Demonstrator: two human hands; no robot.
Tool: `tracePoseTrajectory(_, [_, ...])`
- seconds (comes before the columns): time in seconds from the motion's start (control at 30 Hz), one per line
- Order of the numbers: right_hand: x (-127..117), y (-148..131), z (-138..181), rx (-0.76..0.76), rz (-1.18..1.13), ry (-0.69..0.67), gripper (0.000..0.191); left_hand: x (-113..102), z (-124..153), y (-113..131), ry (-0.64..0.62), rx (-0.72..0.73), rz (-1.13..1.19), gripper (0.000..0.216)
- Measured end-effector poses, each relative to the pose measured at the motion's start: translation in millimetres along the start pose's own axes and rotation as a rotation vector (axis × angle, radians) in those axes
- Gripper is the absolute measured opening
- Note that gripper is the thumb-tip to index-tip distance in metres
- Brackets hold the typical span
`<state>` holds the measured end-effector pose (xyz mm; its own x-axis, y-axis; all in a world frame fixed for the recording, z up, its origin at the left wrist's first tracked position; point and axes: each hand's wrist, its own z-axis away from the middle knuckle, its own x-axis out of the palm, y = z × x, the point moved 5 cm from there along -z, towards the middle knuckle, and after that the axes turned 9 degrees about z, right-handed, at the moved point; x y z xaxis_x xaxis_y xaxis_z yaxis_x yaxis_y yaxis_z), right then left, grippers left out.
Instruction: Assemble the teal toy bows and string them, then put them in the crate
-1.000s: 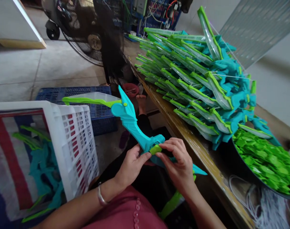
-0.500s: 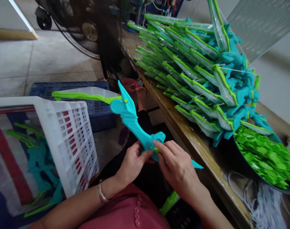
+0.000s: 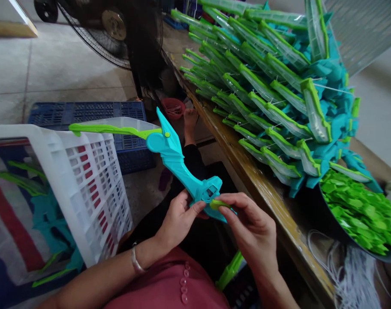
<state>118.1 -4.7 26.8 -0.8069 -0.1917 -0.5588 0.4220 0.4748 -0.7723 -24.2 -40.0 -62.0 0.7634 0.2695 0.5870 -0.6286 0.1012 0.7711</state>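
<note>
My left hand (image 3: 178,219) grips the middle of a turquoise toy bow (image 3: 179,165) held over my lap. Its upper limb is green and clear (image 3: 115,128) and reaches left over a white crate. My right hand (image 3: 251,223) pinches a small green plastic piece (image 3: 218,203) right beside an open slot in the bow's grip. The bow's lower green limb (image 3: 229,270) shows below my right wrist.
A white lattice crate (image 3: 86,180) at my left holds more turquoise and green parts. On the wooden bench (image 3: 247,171) at my right lies a big stack of finished bows (image 3: 272,94). A dark basin of green pieces (image 3: 359,210), white strings (image 3: 353,274), a blue crate (image 3: 86,113) and a fan (image 3: 118,30) surround me.
My right hand has drawn back slightly from the bow's grip, so the slot now shows and the green piece sits just outside it. The view has tilted down a little.
</note>
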Motion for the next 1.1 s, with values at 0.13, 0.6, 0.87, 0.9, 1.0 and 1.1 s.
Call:
tracePoseTrajectory(0.13, [7,12,-3,-0.001,0.035,0.076,0.018,0,0,1,-0.023,-0.015,0.022,0.039])
tracePoseTrajectory(0.6, [10,-3,-24,-0.175,0.344,0.025,0.017,0,-3,-1,-0.041,-0.011,0.017,0.031])
tracePoseTrajectory(0.87, [10,-3,-23,-0.148,0.377,-0.012,0.014,1,1,-2,-0.022,-0.031,0.035,0.034])
tracePoseTrajectory(0.9, [10,-3,-23,-0.14,0.391,-0.01,0.014,1,2,-2,-0.017,-0.03,0.024,0.034])
tracePoseTrajectory(1.0, [8,2,-23,-0.081,0.396,-0.021,0.011,1,4,-2,-0.008,-0.016,-0.023,0.033])
tracePoseTrajectory(1.1, [9,13,-24,0.021,0.275,-0.123,0.03,1,4,0,0.019,0.004,-0.067,0.032])
